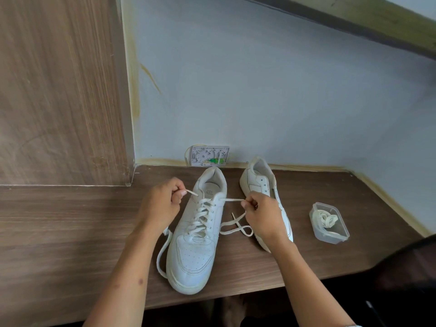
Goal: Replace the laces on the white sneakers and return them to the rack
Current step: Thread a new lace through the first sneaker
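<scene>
Head view: laced white sneaker sits toe-out at the front edge of the wooden desk, its flat lace soft and limp, best taken near the tips; left hand pinches one lace end, right hand pinches the other, both drawn out sideways. Unlaced sneaker lies behind the right hand, light but floppy at the tongue, with a spare lace coiled in a clear plastic tub toward the desk's right edge. Insole print too small to read.
</scene>
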